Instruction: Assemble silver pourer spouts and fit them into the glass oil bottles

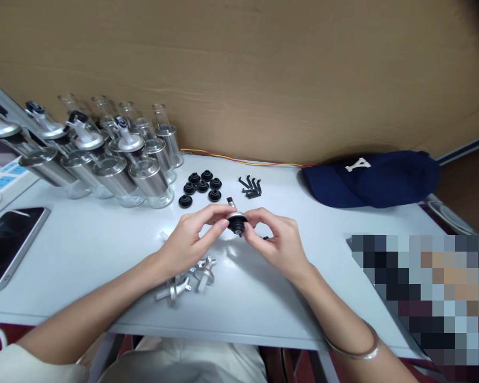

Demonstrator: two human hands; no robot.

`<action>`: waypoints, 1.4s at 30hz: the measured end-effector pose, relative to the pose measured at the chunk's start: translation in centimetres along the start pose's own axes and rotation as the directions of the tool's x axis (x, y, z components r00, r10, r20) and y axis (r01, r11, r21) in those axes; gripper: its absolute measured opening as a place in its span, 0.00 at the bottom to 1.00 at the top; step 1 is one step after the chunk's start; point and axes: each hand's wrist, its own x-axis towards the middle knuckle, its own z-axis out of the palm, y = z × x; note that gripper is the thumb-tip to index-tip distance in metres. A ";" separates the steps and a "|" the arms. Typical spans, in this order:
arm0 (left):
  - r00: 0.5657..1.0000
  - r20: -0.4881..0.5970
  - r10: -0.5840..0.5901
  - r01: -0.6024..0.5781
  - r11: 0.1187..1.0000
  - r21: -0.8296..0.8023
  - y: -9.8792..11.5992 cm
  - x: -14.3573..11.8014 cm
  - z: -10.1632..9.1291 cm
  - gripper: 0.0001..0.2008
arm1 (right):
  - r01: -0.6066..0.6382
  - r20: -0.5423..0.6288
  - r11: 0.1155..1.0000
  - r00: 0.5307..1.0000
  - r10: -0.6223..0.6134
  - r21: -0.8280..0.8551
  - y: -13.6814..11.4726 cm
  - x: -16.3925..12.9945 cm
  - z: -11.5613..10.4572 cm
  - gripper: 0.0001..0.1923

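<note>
— While both hands meet at the centre of the frame, what is inside the grip?

— A small round cap [237, 221], black with a silver rim. The left hand [191, 236] pinches it between thumb and fingertips, and the right hand [277, 239] closes on its other side. So both grips are narrow and hold the same cap, a little above the surface [83, 250].

— What lies closest to the hands?

— Just below the left hand, several silver metal spouts [189, 279] lie on their sides on the surface. Above the hands, toward the middle of the frame, black rubber plugs [200, 187] sit in a small group. To the right of them is a little pile of thin black clips [250, 187].

— And further out?

— In the upper left stand many glass bottles with silver sleeves [115, 159], some already with spouts on top. At the left edge a phone [8, 239] lies flat with a dark screen. In the upper right a dark blue baseball hat [371, 178] rests on the surface. A brown cardboard wall [263, 69] fills the top of the frame.
</note>
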 end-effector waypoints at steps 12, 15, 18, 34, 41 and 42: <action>0.997 -0.064 0.047 -0.038 0.990 0.134 -0.1 0.5 -0.2 0.11 | 0.006 0.011 0.999 1.000 -0.006 0.042 -0.3 -0.1 0.2 0.12; 0.997 -0.053 0.055 -0.048 0.992 0.118 -0.2 0.5 -0.2 0.09 | 0.018 0.040 0.999 0.999 -0.020 0.045 -0.2 -0.1 0.2 0.12; 0.995 -0.090 0.035 -0.032 0.999 0.043 -0.3 0.5 -0.2 0.09 | -0.010 0.046 0.998 0.999 0.007 0.065 -0.1 -0.2 0.3 0.10; 0.966 -0.053 0.255 -0.245 0.960 0.138 -0.1 0.6 -0.7 0.04 | -0.124 0.013 0.966 0.992 0.125 0.228 0.0 -0.8 0.5 0.10; 0.906 -0.048 0.421 -0.386 0.867 0.316 -0.4 0.4 -0.4 0.05 | -0.018 0.060 0.988 0.998 0.008 0.155 0.3 -0.7 0.7 0.10; 0.895 -0.046 0.443 -0.402 0.849 0.344 -0.4 0.4 -0.4 0.05 | 0.015 0.078 0.990 0.997 -0.026 0.138 0.4 -0.7 0.7 0.12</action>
